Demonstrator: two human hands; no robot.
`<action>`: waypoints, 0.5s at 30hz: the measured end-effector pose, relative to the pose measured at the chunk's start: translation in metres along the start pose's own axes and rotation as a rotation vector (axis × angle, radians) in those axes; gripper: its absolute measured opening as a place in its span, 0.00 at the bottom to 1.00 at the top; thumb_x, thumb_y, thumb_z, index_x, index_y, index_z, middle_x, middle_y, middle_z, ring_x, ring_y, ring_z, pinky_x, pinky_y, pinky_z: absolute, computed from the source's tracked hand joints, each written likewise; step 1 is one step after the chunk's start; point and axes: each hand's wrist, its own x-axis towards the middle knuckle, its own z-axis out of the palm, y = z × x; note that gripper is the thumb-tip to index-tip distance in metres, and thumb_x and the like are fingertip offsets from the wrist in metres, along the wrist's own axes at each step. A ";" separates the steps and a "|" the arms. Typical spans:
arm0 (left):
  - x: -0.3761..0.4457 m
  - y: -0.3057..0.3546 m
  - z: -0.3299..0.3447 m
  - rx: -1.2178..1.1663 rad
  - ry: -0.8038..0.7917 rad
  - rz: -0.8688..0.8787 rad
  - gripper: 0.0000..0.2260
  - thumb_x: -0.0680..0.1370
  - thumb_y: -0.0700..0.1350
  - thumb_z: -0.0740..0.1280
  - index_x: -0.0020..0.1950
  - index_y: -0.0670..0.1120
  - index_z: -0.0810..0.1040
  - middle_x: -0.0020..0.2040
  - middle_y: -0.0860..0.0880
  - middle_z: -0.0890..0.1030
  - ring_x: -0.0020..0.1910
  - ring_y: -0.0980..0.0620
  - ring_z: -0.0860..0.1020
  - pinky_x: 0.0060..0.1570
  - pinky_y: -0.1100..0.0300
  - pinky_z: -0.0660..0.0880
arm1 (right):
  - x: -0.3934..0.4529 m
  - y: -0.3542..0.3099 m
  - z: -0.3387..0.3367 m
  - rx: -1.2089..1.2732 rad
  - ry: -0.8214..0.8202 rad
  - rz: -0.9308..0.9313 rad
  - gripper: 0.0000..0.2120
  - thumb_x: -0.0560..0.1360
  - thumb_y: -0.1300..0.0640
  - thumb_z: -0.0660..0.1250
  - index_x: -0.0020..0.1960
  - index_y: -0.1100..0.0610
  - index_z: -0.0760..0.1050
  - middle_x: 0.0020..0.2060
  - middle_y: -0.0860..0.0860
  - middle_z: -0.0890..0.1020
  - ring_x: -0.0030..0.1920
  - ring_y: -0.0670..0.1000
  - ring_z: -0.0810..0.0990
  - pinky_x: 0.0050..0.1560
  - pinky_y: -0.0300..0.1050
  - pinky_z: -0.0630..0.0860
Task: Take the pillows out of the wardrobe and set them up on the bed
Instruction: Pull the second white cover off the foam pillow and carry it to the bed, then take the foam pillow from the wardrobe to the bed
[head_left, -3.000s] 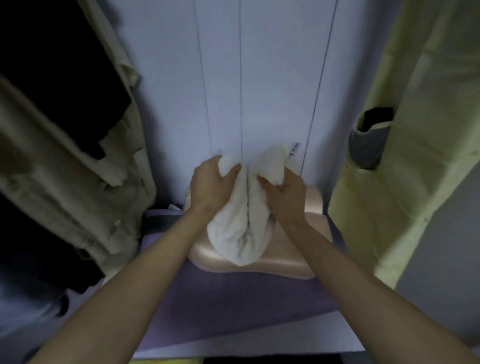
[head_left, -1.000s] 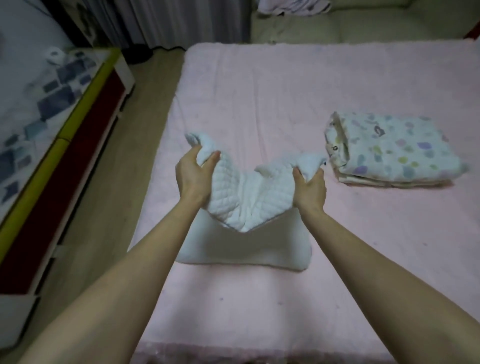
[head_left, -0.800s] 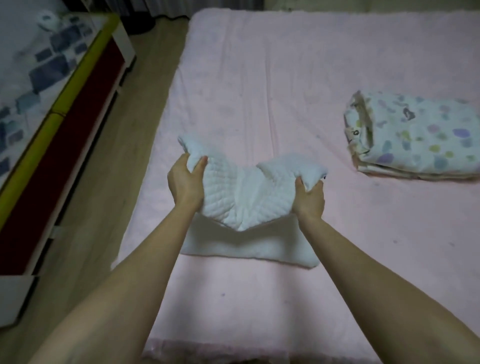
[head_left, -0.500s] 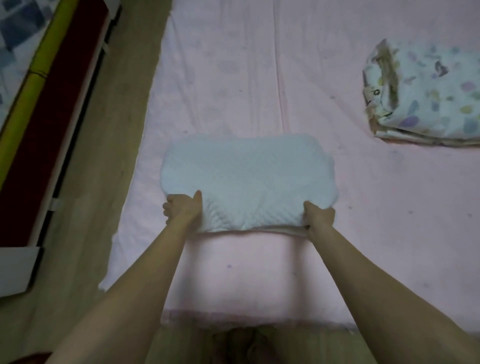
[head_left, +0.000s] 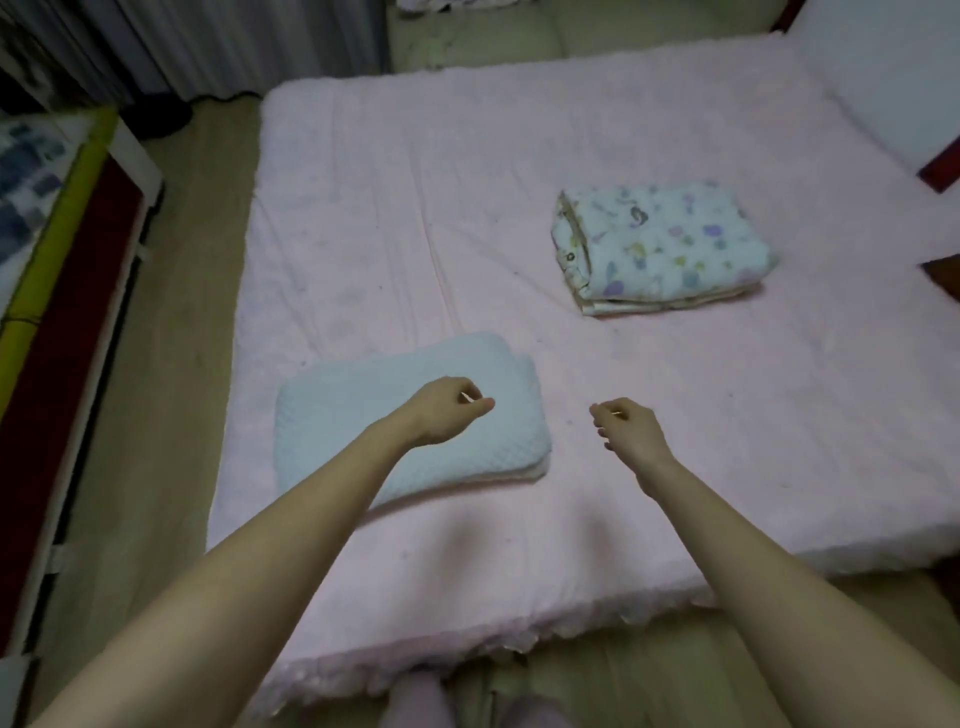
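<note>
A white quilted pillow (head_left: 363, 410) lies flat on the pink bed (head_left: 519, 182), near the bed's front left corner. My left hand (head_left: 447, 413) hovers over the pillow's right part with its fingers loosely curled and holds nothing. My right hand (head_left: 628, 428) hangs above the bare sheet just right of the pillow, also loosely curled and empty. Neither hand touches the pillow.
A folded blanket (head_left: 660, 247) with a pastel print lies on the bed's right middle. A low cabinet (head_left: 67, 312) with a yellow and dark red edge runs along the left, across a strip of wooden floor (head_left: 171, 415). Curtains (head_left: 208, 41) hang at the back left.
I carried the folded pillow from the wardrobe to the bed and spread it flat. Both hands have since let go of its near edge and lifted off it.
</note>
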 end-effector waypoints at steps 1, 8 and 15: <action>-0.001 0.021 0.008 0.101 -0.027 0.073 0.19 0.79 0.55 0.61 0.63 0.45 0.75 0.59 0.46 0.79 0.54 0.49 0.77 0.52 0.57 0.72 | -0.012 0.005 -0.018 -0.031 0.028 -0.012 0.13 0.77 0.53 0.62 0.52 0.62 0.76 0.52 0.58 0.81 0.51 0.56 0.78 0.54 0.52 0.76; -0.017 0.155 0.104 0.736 -0.263 0.606 0.20 0.80 0.55 0.59 0.70 0.47 0.68 0.66 0.47 0.75 0.65 0.45 0.72 0.61 0.51 0.71 | -0.129 0.107 -0.107 -0.105 0.322 0.146 0.09 0.76 0.59 0.63 0.48 0.64 0.79 0.48 0.58 0.83 0.49 0.57 0.79 0.48 0.44 0.72; -0.121 0.224 0.247 0.958 -0.609 1.160 0.18 0.80 0.53 0.59 0.66 0.46 0.72 0.63 0.45 0.78 0.60 0.44 0.76 0.56 0.53 0.74 | -0.301 0.213 -0.109 0.109 0.722 0.530 0.09 0.76 0.59 0.64 0.48 0.62 0.81 0.47 0.59 0.84 0.49 0.57 0.81 0.48 0.47 0.74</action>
